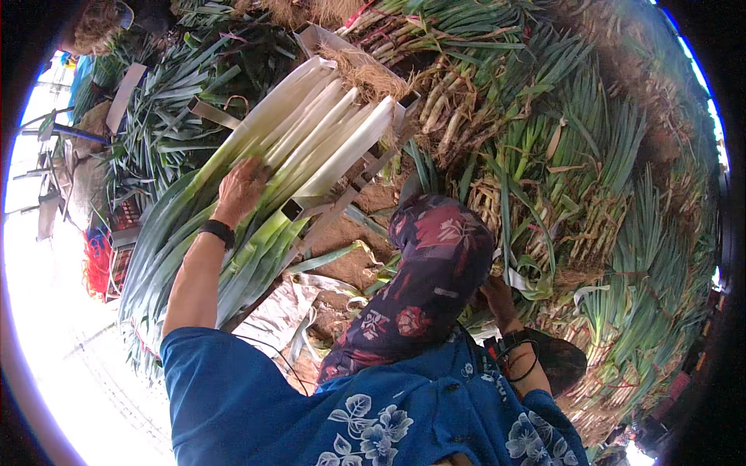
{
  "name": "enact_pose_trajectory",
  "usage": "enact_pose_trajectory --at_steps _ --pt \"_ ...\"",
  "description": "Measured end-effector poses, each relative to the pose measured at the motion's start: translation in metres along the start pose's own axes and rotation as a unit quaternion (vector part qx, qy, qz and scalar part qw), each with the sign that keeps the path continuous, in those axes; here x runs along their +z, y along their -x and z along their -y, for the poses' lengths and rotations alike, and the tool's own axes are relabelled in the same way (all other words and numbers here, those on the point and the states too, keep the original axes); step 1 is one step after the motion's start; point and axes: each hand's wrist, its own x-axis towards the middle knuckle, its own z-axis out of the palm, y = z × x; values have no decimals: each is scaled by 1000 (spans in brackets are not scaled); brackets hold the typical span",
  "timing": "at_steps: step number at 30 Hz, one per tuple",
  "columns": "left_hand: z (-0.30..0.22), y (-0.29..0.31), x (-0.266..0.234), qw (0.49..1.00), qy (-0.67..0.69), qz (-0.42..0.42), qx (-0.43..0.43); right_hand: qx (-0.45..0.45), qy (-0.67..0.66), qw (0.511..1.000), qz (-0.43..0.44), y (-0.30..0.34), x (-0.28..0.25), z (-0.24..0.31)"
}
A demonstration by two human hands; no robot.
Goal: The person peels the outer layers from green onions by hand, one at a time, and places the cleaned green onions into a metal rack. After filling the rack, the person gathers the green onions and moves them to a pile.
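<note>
Thick white-stemmed leeks (322,132) lie side by side in a metal rack (318,208), roots at the top and green leaves fanning toward the lower left. On their pale green middle rests my left hand (242,185), its fingers curled down around the stalks. To the right of my raised knee, my right hand (497,300) reaches down beside a pile of untrimmed leeks (536,202). Its fingers look closed and are partly hidden by the knee and shadow, so what they hold does not show. Loose pale leaves (532,287) lie close to that hand.
More untrimmed leeks (622,256) are heaped along the right side, and green leaves (171,116) pile up behind the rack. Brown ground (350,237) with leaf scraps and a pale sheet (284,311) lies between rack and knee. A red bundle (97,260) is at far left.
</note>
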Motion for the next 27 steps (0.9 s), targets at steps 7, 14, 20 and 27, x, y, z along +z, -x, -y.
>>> enact_pose_trajectory --at_steps 7,14,20,27 --pt "-21 0 -11 997 15 -59 -43 -89 13 995 -43 4 -1 -23" --pt "-10 -7 2 997 -15 -75 -9 4 -130 990 -61 14 -1 -20" --pt "-8 -31 0 993 -23 92 -75 -99 -24 992 -75 0 3 -76" --pt "-59 -55 14 992 -45 20 113 22 -132 991 -5 13 5 -43"
